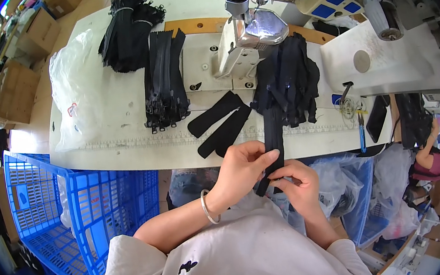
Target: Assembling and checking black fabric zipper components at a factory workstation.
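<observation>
One black strip (273, 131) runs from the dark pile (291, 86) by the machine head (267, 28) over the near edge of the table (119, 89). Left hand (242, 168) pinches it partway down, right hand (297, 183) pinches near the lower end; probably two grips to keep it straight. Zipper bundle (163, 79) lies left, likely parked within reach.
</observation>
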